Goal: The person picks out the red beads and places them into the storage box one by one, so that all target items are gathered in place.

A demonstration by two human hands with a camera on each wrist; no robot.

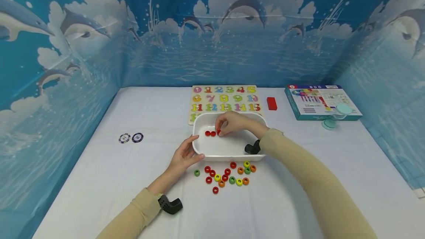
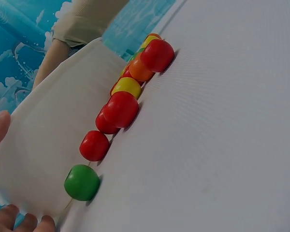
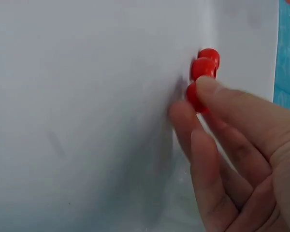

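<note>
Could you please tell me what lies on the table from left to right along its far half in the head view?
Two poker chips → white tray with the number puzzle board behind it → red block → boxed game.

The pinched red bead [image 3: 192, 96] was largely covered by the fingers [image 3: 222, 104]. Print on the box [image 1: 320, 102] was too small to read. The poker chips' [image 1: 131, 138] markings were illegible.
</note>
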